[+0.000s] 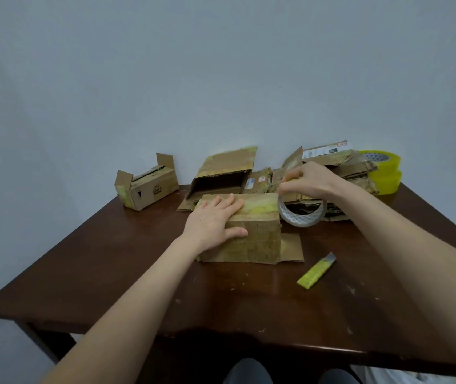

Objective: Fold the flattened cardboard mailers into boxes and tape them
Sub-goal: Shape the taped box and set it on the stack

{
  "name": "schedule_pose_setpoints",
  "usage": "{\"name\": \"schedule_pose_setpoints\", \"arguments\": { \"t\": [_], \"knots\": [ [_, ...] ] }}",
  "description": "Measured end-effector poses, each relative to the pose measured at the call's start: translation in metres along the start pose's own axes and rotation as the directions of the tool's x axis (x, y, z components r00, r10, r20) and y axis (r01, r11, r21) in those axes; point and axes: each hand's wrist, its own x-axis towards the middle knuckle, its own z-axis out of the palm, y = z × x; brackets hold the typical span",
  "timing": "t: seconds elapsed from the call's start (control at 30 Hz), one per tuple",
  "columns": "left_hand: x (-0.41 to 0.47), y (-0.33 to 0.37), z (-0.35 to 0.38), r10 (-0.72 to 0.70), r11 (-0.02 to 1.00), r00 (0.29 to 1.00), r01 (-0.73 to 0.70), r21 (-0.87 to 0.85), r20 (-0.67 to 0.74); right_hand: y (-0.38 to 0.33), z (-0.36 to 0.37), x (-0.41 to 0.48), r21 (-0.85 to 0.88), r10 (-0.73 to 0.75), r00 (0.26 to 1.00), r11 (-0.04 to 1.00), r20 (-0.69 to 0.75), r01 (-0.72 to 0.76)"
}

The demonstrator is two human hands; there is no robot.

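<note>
A folded cardboard box (257, 234) stands in the middle of the dark wooden table (138, 273), one flap lying flat at its right. My left hand (213, 220) rests flat on the box's top, fingers spread, thumb on the front face. My right hand (304, 181) grips a roll of clear tape (301, 212) by its upper rim, just past the box's right end. A pile of flattened mailers (340, 173) lies behind the roll.
A yellow utility knife (317, 270) lies near the box's right front. An open box (221, 178) lies on its side at the back, a small printed box (146, 189) at back left. Two stacked yellow tape rolls (384, 173) sit at the back right corner.
</note>
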Motion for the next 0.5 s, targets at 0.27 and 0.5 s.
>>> {"name": "schedule_pose_setpoints", "arguments": {
  "t": [0.27,0.5],
  "knots": [
    [0.004,0.065,-0.003,0.052,0.999,0.995,-0.053,-0.012,-0.083,0.008,0.022,-0.009,-0.047,0.050,0.996,0.997,-0.073,-0.053],
    [0.002,0.051,0.004,-0.187,0.982,0.975,0.186,-0.016,-0.118,0.019,0.026,-0.022,0.380,0.092,0.991,0.924,-0.098,-0.048]
  ]
}}
